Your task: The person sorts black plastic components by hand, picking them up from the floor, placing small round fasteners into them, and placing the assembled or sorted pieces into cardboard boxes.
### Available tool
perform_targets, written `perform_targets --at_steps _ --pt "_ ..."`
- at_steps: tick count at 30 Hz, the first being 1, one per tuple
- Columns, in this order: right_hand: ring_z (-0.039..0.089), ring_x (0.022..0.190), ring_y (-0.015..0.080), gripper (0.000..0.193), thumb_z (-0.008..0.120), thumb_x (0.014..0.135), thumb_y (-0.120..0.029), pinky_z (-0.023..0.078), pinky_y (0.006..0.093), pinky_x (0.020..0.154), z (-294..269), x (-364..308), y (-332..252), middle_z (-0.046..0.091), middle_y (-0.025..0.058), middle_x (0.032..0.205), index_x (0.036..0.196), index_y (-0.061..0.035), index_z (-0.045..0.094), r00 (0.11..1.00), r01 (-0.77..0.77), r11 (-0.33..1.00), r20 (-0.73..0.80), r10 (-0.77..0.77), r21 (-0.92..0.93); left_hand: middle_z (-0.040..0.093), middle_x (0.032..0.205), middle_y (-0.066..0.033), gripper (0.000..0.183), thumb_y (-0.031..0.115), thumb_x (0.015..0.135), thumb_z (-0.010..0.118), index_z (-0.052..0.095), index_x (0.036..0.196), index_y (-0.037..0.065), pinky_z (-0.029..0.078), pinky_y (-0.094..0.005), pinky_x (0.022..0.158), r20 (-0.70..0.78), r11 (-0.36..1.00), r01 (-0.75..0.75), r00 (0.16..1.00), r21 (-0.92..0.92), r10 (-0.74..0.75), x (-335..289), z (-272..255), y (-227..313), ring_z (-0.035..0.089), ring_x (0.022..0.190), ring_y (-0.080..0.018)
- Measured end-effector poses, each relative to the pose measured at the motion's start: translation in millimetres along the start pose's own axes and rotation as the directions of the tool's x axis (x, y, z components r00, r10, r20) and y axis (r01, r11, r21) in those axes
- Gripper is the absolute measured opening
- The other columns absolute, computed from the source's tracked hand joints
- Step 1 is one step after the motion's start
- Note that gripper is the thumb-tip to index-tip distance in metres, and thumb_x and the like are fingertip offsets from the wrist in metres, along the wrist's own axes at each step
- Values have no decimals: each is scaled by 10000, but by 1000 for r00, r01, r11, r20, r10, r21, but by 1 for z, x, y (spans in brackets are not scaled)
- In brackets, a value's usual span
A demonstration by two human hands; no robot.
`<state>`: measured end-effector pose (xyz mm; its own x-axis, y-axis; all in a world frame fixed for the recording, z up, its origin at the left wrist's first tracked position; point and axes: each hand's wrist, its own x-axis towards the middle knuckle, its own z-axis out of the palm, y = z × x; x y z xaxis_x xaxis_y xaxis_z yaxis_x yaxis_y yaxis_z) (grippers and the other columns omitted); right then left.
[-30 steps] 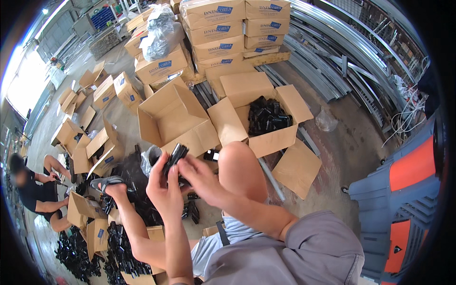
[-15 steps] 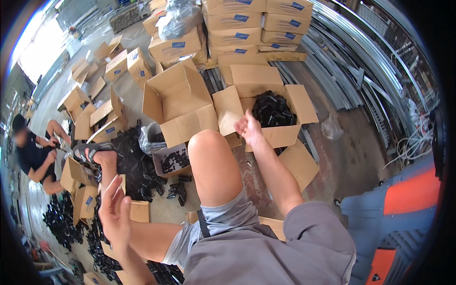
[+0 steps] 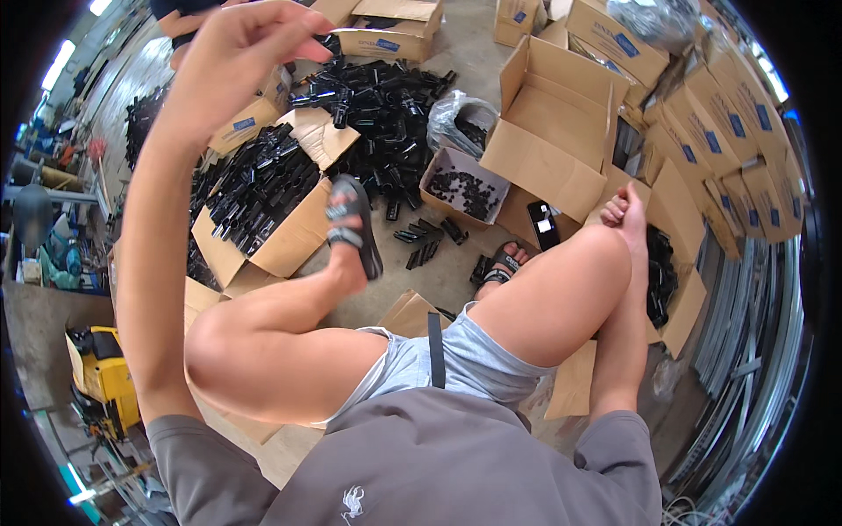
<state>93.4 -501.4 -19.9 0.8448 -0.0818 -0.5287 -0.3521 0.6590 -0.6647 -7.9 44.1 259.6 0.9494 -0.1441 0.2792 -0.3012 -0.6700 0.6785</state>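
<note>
Your left hand (image 3: 237, 53) is raised far left, fingers (image 3: 285, 26) loosely curled and pinched on nothing visible. Your right hand (image 3: 627, 210) reaches over your knee to the right; fingers curled, and I cannot tell whether they hold anything. Just beyond it lie black parts in an open box (image 3: 680, 307); their long axis and heading cannot be read. Risk, in my judgement: you are reaching blind across the knee, so a part could slip onto the floor. A loose pile (image 3: 386, 114) lies far centre.
</note>
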Motion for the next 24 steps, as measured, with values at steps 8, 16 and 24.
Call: perform_targets --at_steps 8,16,24 --pt "257 449 54 387 532 1090 -350 236 265 472 138 -128 -41 319 -59 538 790 -107 550 872 331 943 392 -294 -31 672 807 16 246 177 1008 678 710 886 -35 439 -224 667 137 982 180 973 54 -186 -24 16 -9 537 762 -26" --pt "535 624 78 333 530 1085 -286 402 235 578 175 -153 -6 584 5 708 981 -13 690 814 581 490 458 -358 -650 761 766 -95 179 162 951 686 723 946 -14 554 -294 660 178 973 224 961 -57 -211 56 50 -116 731 698 -145" --pt "679 833 161 197 612 1014 -128 545 298 752 215 -120 64 707 93 919 1117 17 698 910 403 290 414 -27 -868 757 943 -147 287 315 932 707 753 953 32 557 -447 821 37 956 177 981 234 -191 163 117 -269 714 903 -345"
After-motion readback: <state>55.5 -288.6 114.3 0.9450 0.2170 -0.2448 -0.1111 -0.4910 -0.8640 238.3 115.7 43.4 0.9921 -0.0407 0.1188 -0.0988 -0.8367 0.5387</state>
